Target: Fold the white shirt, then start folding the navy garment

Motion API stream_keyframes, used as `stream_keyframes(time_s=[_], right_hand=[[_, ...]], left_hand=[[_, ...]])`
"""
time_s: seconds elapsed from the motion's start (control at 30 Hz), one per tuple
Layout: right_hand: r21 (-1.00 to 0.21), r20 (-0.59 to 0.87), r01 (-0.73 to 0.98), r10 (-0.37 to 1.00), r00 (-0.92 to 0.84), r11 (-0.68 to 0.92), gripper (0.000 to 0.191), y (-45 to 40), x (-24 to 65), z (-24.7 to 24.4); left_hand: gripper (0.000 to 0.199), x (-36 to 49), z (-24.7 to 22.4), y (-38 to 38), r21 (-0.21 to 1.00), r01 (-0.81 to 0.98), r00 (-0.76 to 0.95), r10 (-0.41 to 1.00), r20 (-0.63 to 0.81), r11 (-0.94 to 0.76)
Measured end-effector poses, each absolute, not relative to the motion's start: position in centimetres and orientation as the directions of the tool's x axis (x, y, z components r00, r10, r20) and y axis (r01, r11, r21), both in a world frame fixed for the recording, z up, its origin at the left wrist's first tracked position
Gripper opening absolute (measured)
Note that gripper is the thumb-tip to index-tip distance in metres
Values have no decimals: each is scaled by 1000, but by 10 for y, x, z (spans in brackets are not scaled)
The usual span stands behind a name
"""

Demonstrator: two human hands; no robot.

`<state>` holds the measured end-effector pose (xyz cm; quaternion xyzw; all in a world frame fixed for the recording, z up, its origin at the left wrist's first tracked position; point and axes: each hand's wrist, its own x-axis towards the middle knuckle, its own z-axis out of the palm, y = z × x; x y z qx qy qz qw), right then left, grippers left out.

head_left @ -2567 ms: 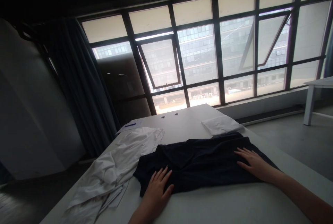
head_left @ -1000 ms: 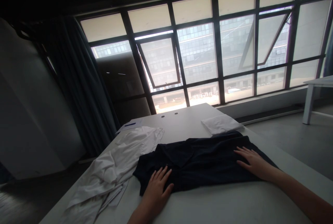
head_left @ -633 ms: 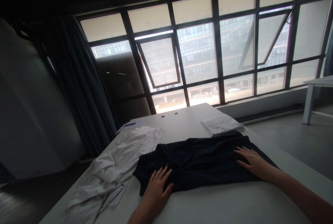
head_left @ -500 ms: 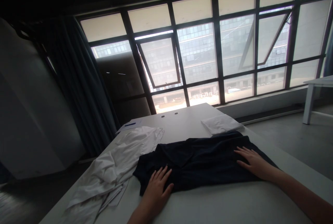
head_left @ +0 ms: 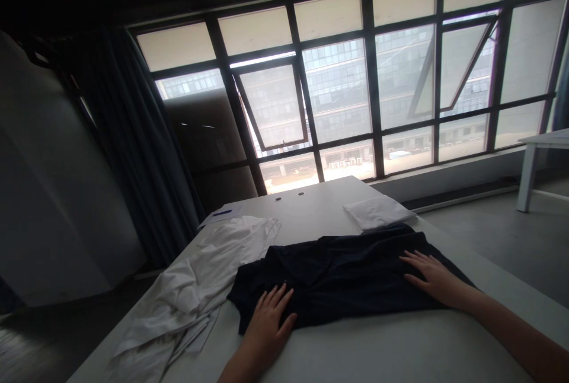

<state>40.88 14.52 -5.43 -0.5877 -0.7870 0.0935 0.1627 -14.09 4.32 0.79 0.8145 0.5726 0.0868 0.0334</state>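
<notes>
Fingers spread and gripping nothing, a person's left hand (head_left: 269,326) and right hand (head_left: 433,279) lie open on the near and right edges of a dark garment (head_left: 338,282) spread on a white table (head_left: 377,353), with a crumpled white cloth (head_left: 178,294) just left and a folded white cloth (head_left: 377,212) at its far edge.

From my remote seat, I can't read a single word, label, brand or number anywhere in this view. The only candidate is the blue mark (head_left: 222,213) on the sheet of paper (head_left: 232,210) at the far end of the table (head_left: 320,205), and it is too small to make out.
</notes>
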Motion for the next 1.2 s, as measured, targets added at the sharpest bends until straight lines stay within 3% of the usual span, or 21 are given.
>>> stream_keyframes(time_s=[1.2], right_hand=[[-327,145,899,956,-257,291,75,146,410,-55]], left_hand=[[57,-141,6,44,169,923,329,936,123,-346]])
